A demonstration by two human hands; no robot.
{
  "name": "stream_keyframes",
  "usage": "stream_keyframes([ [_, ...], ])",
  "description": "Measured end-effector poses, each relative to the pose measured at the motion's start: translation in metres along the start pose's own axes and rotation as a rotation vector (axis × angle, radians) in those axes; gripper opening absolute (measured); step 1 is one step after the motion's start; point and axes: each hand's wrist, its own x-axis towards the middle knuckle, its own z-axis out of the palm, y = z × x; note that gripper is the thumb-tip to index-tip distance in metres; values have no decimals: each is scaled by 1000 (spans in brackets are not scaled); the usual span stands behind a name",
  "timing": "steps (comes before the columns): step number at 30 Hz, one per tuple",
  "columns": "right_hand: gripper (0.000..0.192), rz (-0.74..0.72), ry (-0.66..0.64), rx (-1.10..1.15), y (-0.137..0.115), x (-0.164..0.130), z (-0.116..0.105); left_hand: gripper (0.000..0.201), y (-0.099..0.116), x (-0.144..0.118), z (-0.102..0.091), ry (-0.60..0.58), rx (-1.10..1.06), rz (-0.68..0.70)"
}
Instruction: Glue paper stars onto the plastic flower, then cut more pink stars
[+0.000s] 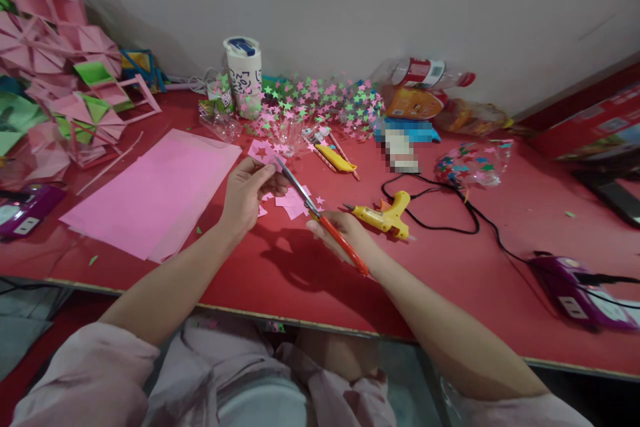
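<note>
1. Left hand: pinches a small pink paper piece with a star-shaped hole, held above the red table.
2. Right hand: grips red-handled scissors, blades meeting the paper piece.
3. Pink paper scraps: on the table beneath the blades.
4. Yellow glue gun: just beside the right hand, black cord attached.
5. Pink paper sheets: stacked flat, left of the hands.
6. White cup: near the wall, beside pink and green paper stars.

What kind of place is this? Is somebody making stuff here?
It looks like a paper-craft worktable, probably a small workshop. The right hand works scissors on a pink paper piece held by the left hand; a glue gun and paper stars lie nearby.
</note>
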Motion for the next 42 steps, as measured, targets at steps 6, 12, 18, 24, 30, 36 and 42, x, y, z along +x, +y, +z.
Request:
stream_keyframes([
  [6,53,-11,14,-8,1,0,1,13,1,0,1,18,12,-18],
  [12,53,-11,15,-19,1,0,0,12,2,0,1,24,2,-27],
  [18,53,-4,4,0,2,1,0,11,1,0,0,23,-4,-32],
  [24,54,-13,19,-14,2,1,0,16,0,0,-1,27,19,-35],
  [30,55,13,3,-13,3,4,-1,10,2,7,-6,-17,42,0],
  [36,57,13,-5,4,3,6,-1,9,4,12,-9,42,-12,-2],
  [42,52,67,-80,152,0,2,0,12,7,11,-8,14,-68,-15],
])
